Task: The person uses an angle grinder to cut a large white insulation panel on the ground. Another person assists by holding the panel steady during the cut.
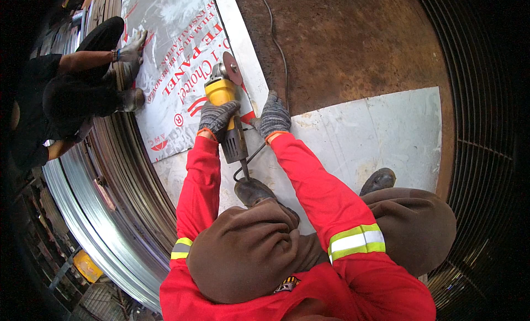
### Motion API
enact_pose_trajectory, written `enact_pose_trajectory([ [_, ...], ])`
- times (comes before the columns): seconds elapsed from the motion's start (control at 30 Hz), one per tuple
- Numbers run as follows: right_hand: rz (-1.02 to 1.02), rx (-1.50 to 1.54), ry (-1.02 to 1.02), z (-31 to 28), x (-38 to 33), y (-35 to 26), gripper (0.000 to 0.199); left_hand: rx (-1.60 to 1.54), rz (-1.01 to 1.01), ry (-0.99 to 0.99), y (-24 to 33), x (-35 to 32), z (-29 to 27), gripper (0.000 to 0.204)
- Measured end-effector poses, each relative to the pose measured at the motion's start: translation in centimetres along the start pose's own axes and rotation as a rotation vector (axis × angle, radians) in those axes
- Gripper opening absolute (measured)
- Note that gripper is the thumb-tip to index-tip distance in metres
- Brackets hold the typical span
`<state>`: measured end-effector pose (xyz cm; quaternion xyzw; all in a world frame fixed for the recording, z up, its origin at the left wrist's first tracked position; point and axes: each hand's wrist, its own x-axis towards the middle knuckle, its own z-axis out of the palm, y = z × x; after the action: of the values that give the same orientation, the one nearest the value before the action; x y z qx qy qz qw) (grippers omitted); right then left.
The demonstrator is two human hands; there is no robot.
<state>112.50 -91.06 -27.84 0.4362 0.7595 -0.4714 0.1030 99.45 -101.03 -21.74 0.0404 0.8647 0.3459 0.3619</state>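
Observation:
My left hand (pixel 217 116), in a grey knit glove, grips the body of a yellow and grey angle grinder (pixel 225 98). Its reddish cutting disc (pixel 232 67) stands on edge over a film-covered metal panel (pixel 171 50) with red print. My right hand (pixel 274 115), also gloved, rests fingers-down on the bare metal sheet (pixel 375 133) just right of the grinder, near its side handle; whether it grips the handle I cannot tell. Red sleeves with reflective bands run down to both hands. My brown-trousered knees and dark shoes (pixel 251 189) are below.
A second person (pixel 66 94) in black crouches at the far left, a gloved hand (pixel 132 48) pressed on the panel's edge. Stacked curved metal strips (pixel 116 172) run along the left. Rusty floor (pixel 353 45) and a cable (pixel 279 45) lie beyond. A wire grid (pixel 486 128) curves at right.

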Motion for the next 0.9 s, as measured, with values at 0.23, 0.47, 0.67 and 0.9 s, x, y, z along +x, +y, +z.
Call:
enact_pose_trajectory([
  [0.23,0.022,-0.025,-0.099,-0.9,-0.1,-0.5,0.113,-0.034,-0.062,-0.003,0.1,-0.2,0.1,0.032],
  [0.47,-0.004,-0.025,-0.080,-0.6,0.1,0.1,0.121,-0.072,-0.103,0.003,-0.3,-0.1,0.4,0.032],
  [0.67,-0.008,-0.043,-0.111,-0.8,0.1,-0.3,0.124,-0.051,-0.119,0.014,-1.3,0.4,0.3,0.034],
  [0.9,-0.031,-0.054,-0.134,-1.3,0.3,0.0,0.124,0.039,-0.121,0.031,-0.8,0.2,0.4,0.035],
])
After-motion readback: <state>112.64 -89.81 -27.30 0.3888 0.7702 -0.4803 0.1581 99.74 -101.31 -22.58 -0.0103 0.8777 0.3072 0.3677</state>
